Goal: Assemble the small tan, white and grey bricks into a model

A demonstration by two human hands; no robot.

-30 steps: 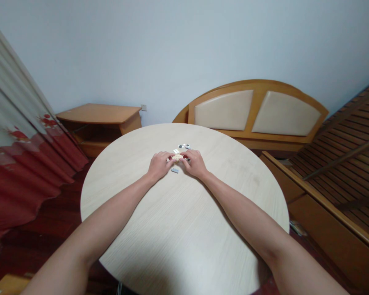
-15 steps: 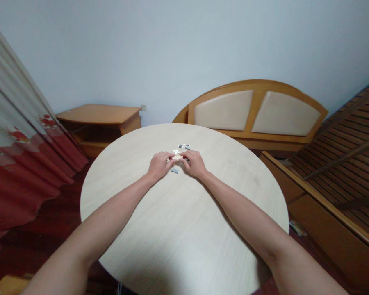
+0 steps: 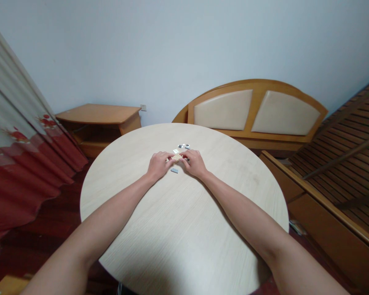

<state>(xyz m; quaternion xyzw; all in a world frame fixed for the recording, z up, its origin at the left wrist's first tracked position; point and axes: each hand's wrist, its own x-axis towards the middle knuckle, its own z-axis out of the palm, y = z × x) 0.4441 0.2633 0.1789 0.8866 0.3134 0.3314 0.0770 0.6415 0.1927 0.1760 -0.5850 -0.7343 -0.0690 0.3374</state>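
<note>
Between the fingertips of both hands is a small cream-coloured piece with a bumpy top [image 3: 177,158], too small to name with certainty. My left hand [image 3: 159,164] pinches its left end, and my right hand [image 3: 195,163] pinches its right end. Just in front of the piece, on the near side, lies a small flat grey-blue block [image 3: 174,170]. A little white piece [image 3: 176,151] rests beyond the fingertips. Farther back sit some small white and dark pieces [image 3: 184,146]. My fingers hide part of the cream piece and whatever lies beneath it.
All this is on a round pale wooden table [image 3: 172,229]. Behind it stand a low wooden cabinet [image 3: 101,114] and an arched headboard [image 3: 255,110] against the wall. A curtain [image 3: 24,135] hangs at the left; wooden bed slats [image 3: 344,159] lean at the right.
</note>
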